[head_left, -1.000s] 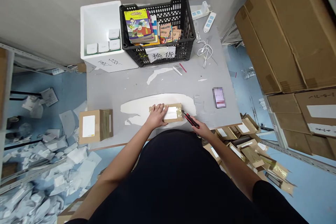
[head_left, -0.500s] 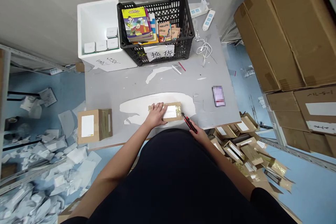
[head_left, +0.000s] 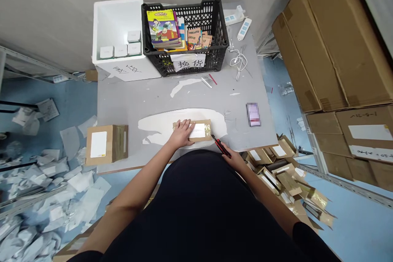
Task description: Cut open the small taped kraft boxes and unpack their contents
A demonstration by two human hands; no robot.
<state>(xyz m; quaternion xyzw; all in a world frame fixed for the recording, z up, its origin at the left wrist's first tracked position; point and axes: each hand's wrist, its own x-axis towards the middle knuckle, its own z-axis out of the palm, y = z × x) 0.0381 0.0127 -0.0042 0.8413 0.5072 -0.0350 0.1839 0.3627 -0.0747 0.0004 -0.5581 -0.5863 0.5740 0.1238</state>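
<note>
A small flat cardboard box (head_left: 208, 133) with a white label and shiny tape lies on a white worn patch of the grey table. My left hand (head_left: 181, 134) grips it across its left part, fingers over the top toward the far edge and thumb at the near side. My right hand (head_left: 232, 157) is closed around a red and black box cutter (head_left: 219, 144). The cutter's tip is at the box's right end; whether the blade touches the cardboard I cannot tell.
A larger carton (head_left: 100, 145) sits at the table's left edge. Behind stand a white foam bin (head_left: 123, 69) and a black crate (head_left: 215, 59) with books. A phone (head_left: 253, 114) lies on the right. Opened boxes (head_left: 285, 172) pile on the floor; stacked cartons (head_left: 331, 49) stand at right.
The cutter's tip has shifted slightly toward the near side along the box's right end. My left hand keeps its place on the box. The camera view has shifted a little.
</note>
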